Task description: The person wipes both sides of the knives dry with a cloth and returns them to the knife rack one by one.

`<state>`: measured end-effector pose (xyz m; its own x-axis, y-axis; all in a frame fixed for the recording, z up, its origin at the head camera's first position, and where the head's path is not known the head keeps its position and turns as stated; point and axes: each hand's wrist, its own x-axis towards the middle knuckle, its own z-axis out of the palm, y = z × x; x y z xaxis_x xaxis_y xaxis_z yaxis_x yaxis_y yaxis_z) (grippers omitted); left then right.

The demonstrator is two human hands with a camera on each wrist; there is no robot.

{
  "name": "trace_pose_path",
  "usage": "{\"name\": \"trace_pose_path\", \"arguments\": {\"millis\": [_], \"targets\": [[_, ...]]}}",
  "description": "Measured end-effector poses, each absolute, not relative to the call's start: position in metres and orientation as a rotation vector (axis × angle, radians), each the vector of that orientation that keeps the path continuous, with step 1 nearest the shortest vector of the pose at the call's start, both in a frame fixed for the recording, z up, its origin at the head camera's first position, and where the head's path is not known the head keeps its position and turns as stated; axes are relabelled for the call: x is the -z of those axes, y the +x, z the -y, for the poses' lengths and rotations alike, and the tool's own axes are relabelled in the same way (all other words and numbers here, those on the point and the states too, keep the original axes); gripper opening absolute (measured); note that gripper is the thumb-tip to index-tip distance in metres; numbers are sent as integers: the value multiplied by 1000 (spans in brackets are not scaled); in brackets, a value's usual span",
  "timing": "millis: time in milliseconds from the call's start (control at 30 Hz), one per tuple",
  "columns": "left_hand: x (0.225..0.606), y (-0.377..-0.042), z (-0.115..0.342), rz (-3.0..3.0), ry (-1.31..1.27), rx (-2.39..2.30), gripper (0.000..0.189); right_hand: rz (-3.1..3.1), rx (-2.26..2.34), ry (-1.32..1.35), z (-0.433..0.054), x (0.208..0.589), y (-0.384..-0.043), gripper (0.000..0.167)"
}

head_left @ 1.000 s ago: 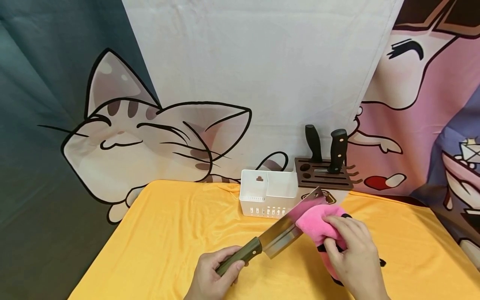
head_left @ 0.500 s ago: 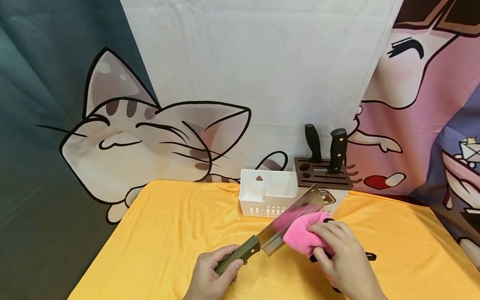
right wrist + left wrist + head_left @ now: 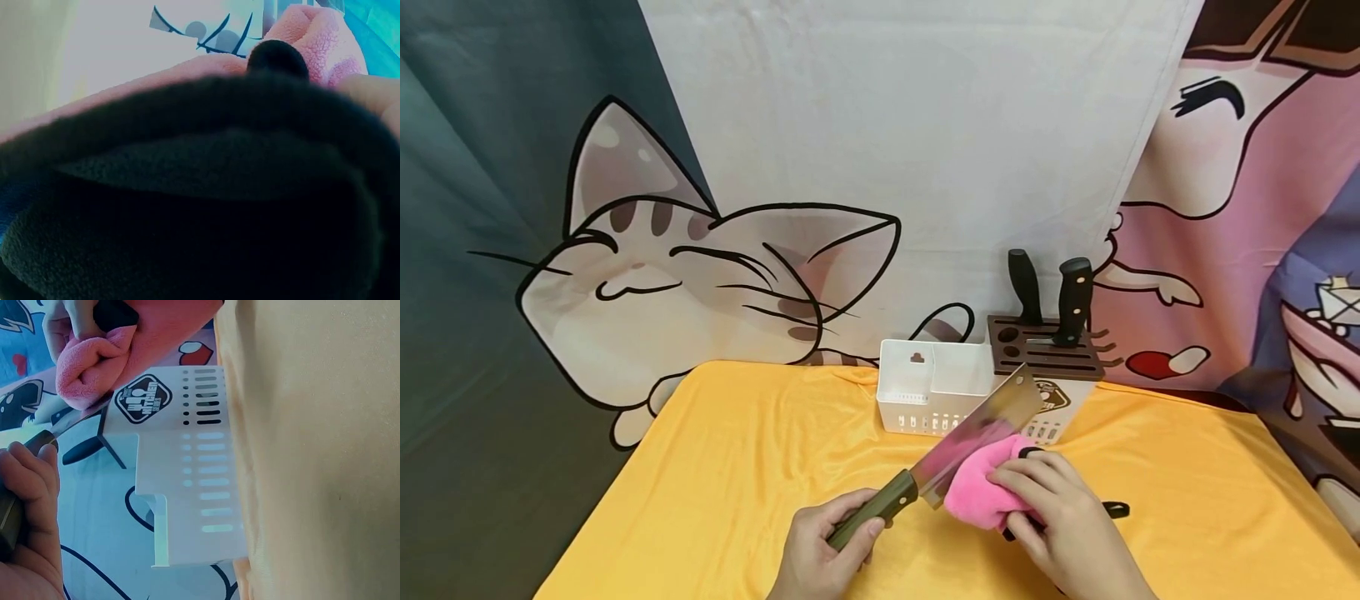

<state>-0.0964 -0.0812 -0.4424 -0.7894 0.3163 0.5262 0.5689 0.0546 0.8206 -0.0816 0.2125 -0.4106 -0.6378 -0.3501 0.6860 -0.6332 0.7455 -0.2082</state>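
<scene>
A cleaver (image 3: 970,437) with a broad metal blade slants up to the right above the table. My left hand (image 3: 826,542) grips its green handle (image 3: 876,508). In my right hand (image 3: 1067,521) is a bunched pink cloth (image 3: 985,487) with black edging, pinched between thumb and fingers and lying against the blade near the handle end. The left wrist view shows the cloth (image 3: 94,365) folded around part of the blade. Dark edging of the cloth fills most of the right wrist view, where only a bit of the pink (image 3: 325,44) shows.
Behind the blade stands a white slotted rack (image 3: 906,400) with a brown slotted knife block top (image 3: 1045,360). Two black-handled knives (image 3: 1075,300) stand in it. A yellow cloth (image 3: 737,483) covers the table, and a printed curtain (image 3: 925,150) hangs behind.
My right hand and the pink cloth have slid down the blade, left and toward the handle. More of the blade's tip end shows. My left hand has barely moved.
</scene>
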Motion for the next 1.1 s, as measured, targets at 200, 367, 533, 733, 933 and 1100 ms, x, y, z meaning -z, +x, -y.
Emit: {"name": "trace_pose_path", "arguments": {"millis": [200, 367, 533, 733, 933, 1100], "targets": [[440, -96, 81, 2103, -877, 1849, 21, 2277, -601, 821, -207, 415, -83, 42], [443, -97, 81, 2073, -889, 1788, 26, 2319, -570, 859, -206, 414, -81, 43], [443, -100, 83, 2043, -935, 1746, 29, 2432, -474, 864, -211, 410, -80, 45], [434, -100, 86, 2091, -911, 1736, 27, 2613, -411, 776, -222, 410, -78, 40], [413, -109, 96, 2053, -971, 1658, 30, 2691, -406, 691, -234, 410, -78, 41], [381, -122, 113, 1993, -1070, 1533, 32, 2731, -410, 574, -252, 406, -78, 39]]}}
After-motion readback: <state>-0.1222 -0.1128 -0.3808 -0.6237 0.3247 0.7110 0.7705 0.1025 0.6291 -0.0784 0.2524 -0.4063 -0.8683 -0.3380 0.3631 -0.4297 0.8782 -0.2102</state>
